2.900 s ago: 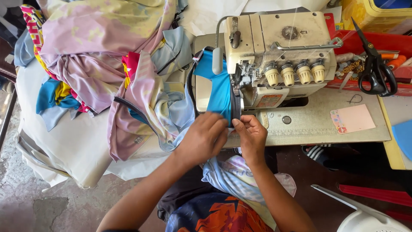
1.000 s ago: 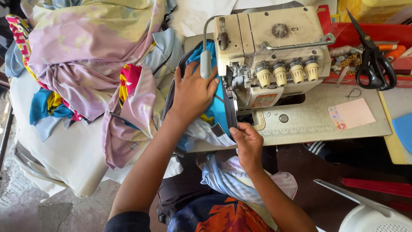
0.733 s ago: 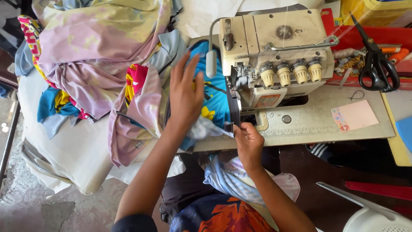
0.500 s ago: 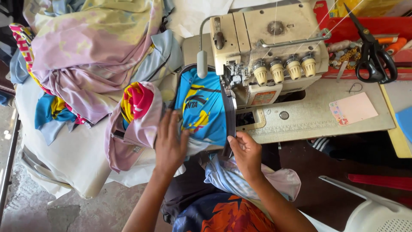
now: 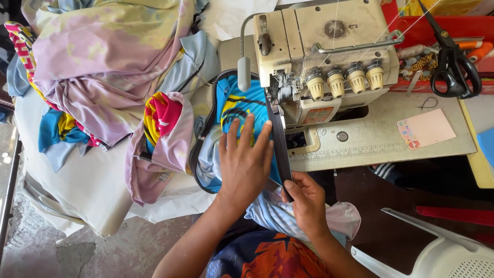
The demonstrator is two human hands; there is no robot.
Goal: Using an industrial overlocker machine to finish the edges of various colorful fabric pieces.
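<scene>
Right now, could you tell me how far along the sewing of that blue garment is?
Done: the blue printed garment with its black trim strip is already fed under the overlock machine. In hand: the left hand flattens it while the right hand pinches the strip's end. Left: the near stretch of strip is not yet under the foot.

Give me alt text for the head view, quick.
Left hand lies flat on blue printed fabric at a cream sewing machine, while the right hand pinches a dark trim strip running up to the needle area. Heaped pastel cloth lies at left; black scissors at right.
</scene>
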